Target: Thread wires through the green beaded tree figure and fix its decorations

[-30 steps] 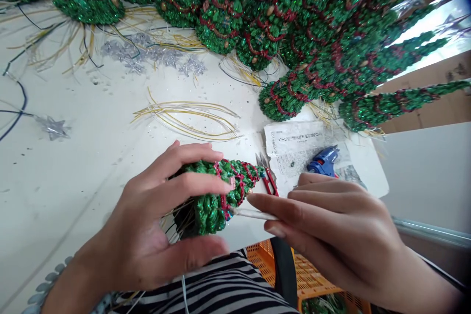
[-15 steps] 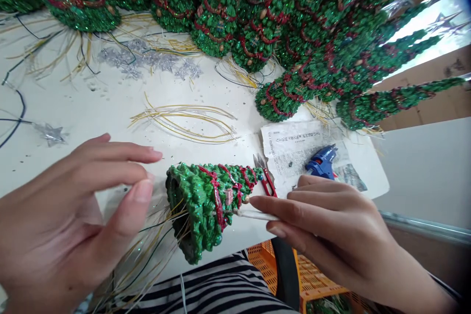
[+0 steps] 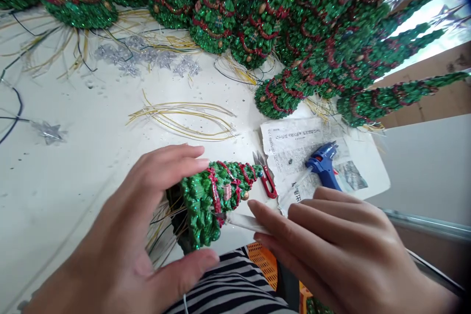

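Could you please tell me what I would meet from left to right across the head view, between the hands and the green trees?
Curved dark wire, translucent silvery star, loose bundle of yellow and white wires, red-handled metal snips, blue plastic glue gun.

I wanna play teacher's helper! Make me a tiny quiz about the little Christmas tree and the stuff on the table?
1. Which hand holds the white tool against the little tree: a) the left hand, or b) the right hand?
2. True or false: the blue glue gun lies on the newspaper.
3. Fill in the blank: the scissors have ____ handles.

Key: 1 b; 2 true; 3 red.
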Demonstrator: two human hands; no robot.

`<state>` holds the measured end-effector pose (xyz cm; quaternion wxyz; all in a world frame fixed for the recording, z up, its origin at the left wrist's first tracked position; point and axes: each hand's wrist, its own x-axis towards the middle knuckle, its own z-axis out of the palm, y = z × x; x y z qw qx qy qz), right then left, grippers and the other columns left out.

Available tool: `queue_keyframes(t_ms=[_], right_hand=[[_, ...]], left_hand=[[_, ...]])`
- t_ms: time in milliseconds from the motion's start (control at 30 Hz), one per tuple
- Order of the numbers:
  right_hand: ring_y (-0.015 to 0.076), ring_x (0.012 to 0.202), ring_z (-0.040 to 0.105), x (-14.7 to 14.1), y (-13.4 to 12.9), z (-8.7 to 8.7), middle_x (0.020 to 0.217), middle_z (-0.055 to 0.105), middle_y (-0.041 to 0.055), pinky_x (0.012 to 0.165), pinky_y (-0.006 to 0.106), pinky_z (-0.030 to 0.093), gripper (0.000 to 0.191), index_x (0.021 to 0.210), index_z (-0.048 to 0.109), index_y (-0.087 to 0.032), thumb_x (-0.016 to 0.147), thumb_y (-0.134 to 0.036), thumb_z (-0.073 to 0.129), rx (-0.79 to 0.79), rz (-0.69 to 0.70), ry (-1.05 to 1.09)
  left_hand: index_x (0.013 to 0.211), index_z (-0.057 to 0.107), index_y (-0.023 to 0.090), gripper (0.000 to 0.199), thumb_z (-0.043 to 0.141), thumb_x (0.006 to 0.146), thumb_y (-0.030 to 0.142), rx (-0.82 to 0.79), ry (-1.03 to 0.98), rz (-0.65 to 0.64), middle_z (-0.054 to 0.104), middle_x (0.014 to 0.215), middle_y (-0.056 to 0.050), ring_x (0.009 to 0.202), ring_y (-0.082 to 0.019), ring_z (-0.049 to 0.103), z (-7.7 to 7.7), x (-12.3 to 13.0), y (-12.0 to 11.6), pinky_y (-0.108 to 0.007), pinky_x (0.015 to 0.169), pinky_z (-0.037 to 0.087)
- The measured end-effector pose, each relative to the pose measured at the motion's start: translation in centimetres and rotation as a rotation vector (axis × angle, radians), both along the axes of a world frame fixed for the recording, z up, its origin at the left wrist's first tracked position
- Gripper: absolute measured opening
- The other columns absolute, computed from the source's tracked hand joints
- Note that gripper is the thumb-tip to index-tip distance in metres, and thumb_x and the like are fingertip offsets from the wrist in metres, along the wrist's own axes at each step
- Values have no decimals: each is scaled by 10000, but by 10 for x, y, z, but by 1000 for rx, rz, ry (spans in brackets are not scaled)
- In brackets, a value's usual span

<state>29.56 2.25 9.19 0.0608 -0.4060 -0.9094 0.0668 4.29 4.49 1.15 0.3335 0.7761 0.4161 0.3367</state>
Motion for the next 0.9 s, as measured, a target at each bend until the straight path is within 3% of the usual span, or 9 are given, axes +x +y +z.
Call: queue_keyframes(t_ms=[100,267,467,633,900], right_hand=[[106,438,409,-5,-7,-2,540,512,-55,464,314,271,205,1136,612,-93,1025,-188,468,70,-13,-11],[120,445,397,-13,-23,-7,521,515,-43,501,341,268,194,1111,638,-83,957,-120,525,214,-104,-12],[131,445,427,-14,-23,-5,530,533,-29,480,355,308,255,1082,660,-83,929,-49,459,186,-114,-20],[126,438,433,-13,-23,-4,538,541,-33,469,347,311,238,1101,646,-71,915,-52,498,184,-86,-16],[120,434,435,-15,-23,-3,528,546,-33,473,344,323,245,1097,644,-80,949,-47,451,192,-109,-20]], left_hand=[[1400,421,346,683,715,783,359,-41,21,-52,557,1396,-45,1331,-311,507,7,14,0,-494,1096,509],[1268,513,291,479,682,835,405,23,75,-44,574,1265,-29,1178,-230,555,6,17,2,-367,1048,490],[1193,548,263,461,716,808,452,82,80,-17,573,1215,-54,1108,-256,572,3,19,-1,-402,961,497],[1194,545,249,460,718,810,433,91,55,-32,560,1223,-82,1168,-292,558,0,20,-1,-439,986,501],[1189,542,235,449,700,827,448,95,45,-45,549,1231,-78,1160,-250,564,-1,20,1,-366,988,510]])
